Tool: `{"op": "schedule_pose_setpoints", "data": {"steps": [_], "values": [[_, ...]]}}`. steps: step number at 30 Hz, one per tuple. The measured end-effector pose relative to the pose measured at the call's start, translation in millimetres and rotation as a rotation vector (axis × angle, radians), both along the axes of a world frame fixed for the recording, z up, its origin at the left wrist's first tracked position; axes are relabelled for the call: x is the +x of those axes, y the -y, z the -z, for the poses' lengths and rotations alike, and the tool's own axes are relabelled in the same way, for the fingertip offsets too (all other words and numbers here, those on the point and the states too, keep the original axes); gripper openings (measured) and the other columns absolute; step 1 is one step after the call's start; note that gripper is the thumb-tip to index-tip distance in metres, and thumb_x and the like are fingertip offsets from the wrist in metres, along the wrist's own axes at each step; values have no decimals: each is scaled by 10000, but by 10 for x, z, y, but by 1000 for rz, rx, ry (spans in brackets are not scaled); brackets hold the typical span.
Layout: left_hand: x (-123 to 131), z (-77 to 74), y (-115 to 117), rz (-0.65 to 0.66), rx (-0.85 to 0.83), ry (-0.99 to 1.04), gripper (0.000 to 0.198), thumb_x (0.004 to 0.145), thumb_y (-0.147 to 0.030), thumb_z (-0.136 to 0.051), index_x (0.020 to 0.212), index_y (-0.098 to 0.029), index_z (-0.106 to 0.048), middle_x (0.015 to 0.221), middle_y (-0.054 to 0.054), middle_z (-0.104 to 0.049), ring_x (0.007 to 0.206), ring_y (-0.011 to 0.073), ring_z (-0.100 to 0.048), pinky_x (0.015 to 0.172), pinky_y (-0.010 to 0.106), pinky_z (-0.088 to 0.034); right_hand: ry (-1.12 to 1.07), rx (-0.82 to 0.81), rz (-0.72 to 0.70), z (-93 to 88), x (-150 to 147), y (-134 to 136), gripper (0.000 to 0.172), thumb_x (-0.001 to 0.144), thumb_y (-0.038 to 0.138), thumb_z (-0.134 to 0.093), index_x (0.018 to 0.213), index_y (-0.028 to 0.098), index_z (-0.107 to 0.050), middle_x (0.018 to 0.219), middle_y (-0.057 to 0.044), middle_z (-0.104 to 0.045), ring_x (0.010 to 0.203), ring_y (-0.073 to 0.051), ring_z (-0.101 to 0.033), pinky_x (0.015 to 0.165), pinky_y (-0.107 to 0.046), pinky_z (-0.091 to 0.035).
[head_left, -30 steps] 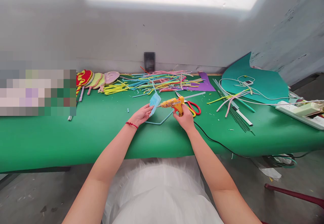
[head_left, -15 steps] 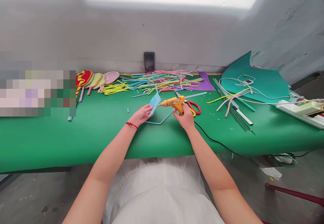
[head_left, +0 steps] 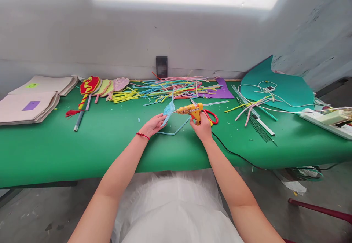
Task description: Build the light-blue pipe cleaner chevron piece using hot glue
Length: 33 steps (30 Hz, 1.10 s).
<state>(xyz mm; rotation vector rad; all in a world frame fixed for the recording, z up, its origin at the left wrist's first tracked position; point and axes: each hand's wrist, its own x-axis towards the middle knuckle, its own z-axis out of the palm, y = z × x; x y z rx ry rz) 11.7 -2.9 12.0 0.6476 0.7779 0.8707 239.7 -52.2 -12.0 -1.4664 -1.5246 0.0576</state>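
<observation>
My left hand (head_left: 154, 125) is closed on a light-blue piece (head_left: 168, 111) made of bent fuzzy stems set side by side in a V pattern. In my right hand (head_left: 202, 125) is a yellow hot glue gun (head_left: 191, 110), gripped by its handle, with a glue stick (head_left: 217, 103) poking out of its back. The gun's nozzle points left and lies at or very near the blue piece's edge; contact is hard to make out. Beneath the hands, a bent blue stem (head_left: 173, 133) rests on the table. Scissors with red handles (head_left: 213, 117) lie partly hidden behind the gun.
A pile of coloured fuzzy stems (head_left: 170, 87) spans the back of the green table (head_left: 110, 155). Round fuzzy fans (head_left: 92, 85) and paper stacks (head_left: 33, 105) lie left. To the right are thin wires (head_left: 257, 125), a teal sheet (head_left: 286, 89) and a power strip (head_left: 316, 120). The gun's black cord (head_left: 233, 149) trails right.
The glue gun has shifted slightly to the right with my right hand. The blue piece has tilted a little, its upper stem now leaning further right. My left hand has barely moved.
</observation>
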Motion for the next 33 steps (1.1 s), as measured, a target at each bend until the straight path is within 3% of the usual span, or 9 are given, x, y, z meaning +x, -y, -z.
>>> {"op": "schedule_pose_setpoints", "data": {"steps": [14, 33], "values": [[-5, 2, -4, 42, 21, 16, 117, 782, -27, -648, 867, -105, -629, 676, 0, -631, 531, 48, -573, 537, 156, -475, -40, 13, 42, 19, 31, -17, 356, 781, 361, -556, 1082, 172, -550, 870, -62, -568, 605, -160, -512, 608, -339, -488], [-1, -1, -1, 91, 43, -36, 116, 755, -54, -681, 857, -105, -666, 675, -2, -619, 551, 52, -552, 556, 168, -454, -86, 12, 30, -31, 22, -4, 294, 768, 355, -555, 993, 168, -545, 808, -45, -540, 617, -162, -508, 623, -339, -485]]}}
